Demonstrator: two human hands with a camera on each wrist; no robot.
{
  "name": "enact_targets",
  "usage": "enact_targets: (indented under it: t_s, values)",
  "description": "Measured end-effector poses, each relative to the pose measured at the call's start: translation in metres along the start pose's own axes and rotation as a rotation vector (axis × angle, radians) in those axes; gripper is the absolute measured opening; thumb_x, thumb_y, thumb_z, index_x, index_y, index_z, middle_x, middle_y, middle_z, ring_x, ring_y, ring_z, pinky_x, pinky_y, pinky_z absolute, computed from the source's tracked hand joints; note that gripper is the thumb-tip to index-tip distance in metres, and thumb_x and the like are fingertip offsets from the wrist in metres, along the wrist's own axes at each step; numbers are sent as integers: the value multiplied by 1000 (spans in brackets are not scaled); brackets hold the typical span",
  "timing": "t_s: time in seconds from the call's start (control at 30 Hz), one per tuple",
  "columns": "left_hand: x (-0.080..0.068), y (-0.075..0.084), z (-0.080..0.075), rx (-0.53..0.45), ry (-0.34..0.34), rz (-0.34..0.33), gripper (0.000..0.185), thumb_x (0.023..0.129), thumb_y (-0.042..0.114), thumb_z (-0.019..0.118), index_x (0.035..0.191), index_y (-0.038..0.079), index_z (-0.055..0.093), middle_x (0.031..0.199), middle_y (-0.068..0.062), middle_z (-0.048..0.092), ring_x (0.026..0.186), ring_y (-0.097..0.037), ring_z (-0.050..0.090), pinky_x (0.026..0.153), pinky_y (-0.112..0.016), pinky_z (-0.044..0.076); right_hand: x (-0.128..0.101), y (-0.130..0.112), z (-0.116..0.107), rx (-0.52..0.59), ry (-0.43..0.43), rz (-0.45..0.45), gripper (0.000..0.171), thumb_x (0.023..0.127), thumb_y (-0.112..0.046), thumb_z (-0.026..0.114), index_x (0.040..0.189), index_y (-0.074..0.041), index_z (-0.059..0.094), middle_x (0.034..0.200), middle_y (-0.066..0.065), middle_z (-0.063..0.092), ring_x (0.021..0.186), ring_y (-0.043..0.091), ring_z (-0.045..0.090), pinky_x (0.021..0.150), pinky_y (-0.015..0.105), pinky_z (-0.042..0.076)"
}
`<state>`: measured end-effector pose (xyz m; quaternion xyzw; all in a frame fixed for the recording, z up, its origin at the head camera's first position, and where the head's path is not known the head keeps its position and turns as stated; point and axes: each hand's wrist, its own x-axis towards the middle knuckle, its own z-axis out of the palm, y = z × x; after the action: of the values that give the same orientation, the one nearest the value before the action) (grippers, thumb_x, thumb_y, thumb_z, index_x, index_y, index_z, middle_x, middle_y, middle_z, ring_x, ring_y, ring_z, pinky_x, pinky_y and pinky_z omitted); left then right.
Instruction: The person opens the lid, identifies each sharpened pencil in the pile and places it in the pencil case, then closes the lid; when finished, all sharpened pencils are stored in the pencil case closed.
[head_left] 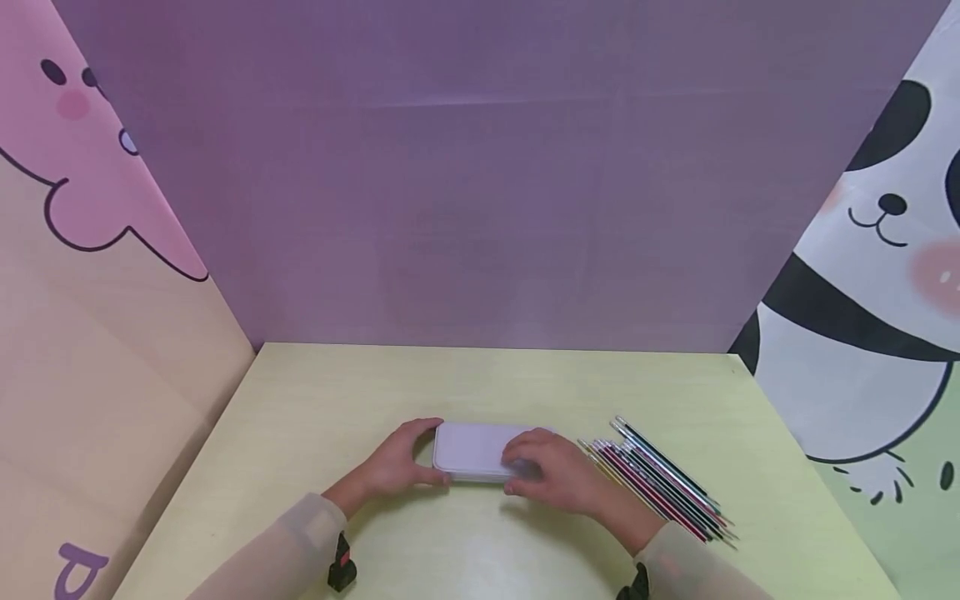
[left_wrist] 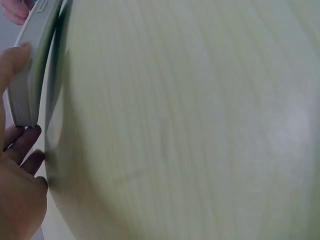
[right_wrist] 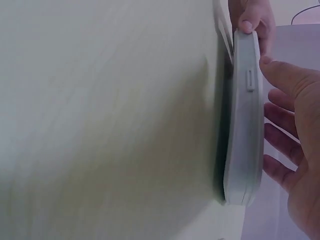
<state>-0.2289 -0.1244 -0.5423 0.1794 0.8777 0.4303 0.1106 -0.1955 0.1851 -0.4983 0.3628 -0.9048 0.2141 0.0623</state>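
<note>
A flat pale lavender-white case (head_left: 472, 450) with rounded corners lies lengthwise near the middle of the table, its lid shut. My left hand (head_left: 393, 462) grips its left end, thumb at the near side and fingers round the far side. Over the right part of the lid is my right hand (head_left: 558, 475), fingers loosely bent and spread. In the right wrist view, the thumb of the right hand (right_wrist: 306, 115) is by the lid's edge, near a small catch on the front of the case (right_wrist: 243, 130). Whatever is inside the case is hidden.
A bundle of several dark, red and gold pencils (head_left: 660, 479) lies slantwise to the right of the case, partly behind my right forearm. The pale wood-grain table (head_left: 360, 375) meets a purple wall at the back. Printed cartoon panels stand on both sides.
</note>
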Motion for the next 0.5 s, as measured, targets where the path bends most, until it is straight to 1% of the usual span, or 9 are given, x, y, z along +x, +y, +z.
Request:
enact_targets:
  t_s: [0.1, 0.2, 0.3, 0.37, 0.5]
  values:
    - [0, 4, -3, -88, -9, -13, 97, 76, 37, 92, 154, 5, 44, 156, -15, 47, 147, -36, 40, 122, -56, 30, 2, 0, -2, -30, 25, -35, 30, 83, -37, 85, 106, -20, 77, 116, -7, 72, 114, 17, 66, 96, 37, 56]
    - [0, 7, -5, -155, -12, -25, 94, 79, 35, 90, 154, 4, 44, 155, -15, 48, 146, -36, 42, 122, -56, 30, 4, 1, -5, -55, 25, -51, 30, 82, -35, 85, 106, -20, 77, 116, -7, 72, 113, 16, 66, 94, 36, 57]
    - [1, 9, -5, -201, -10, -40, 88, 82, 34, 88, 152, 4, 46, 152, -15, 52, 145, -35, 44, 122, -55, 31, 7, 0, -10, -83, 19, -62, 28, 83, -34, 84, 107, -20, 77, 116, -6, 72, 110, 16, 67, 92, 36, 58]
    - [1, 10, -5, -221, -2, -49, 83, 84, 35, 85, 150, 3, 48, 150, -14, 54, 143, -35, 45, 121, -56, 32, 9, 0, -13, -105, 23, -72, 26, 85, -33, 83, 107, -20, 76, 114, -6, 72, 106, 15, 68, 87, 35, 59]
    - [1, 15, -6, -264, 6, -51, 74, 90, 35, 80, 148, 2, 50, 144, -14, 59, 135, -32, 53, 115, -54, 40, 14, -1, -19, -156, 46, -106, 21, 87, -30, 80, 106, -22, 76, 107, -8, 73, 94, 11, 69, 77, 33, 60]
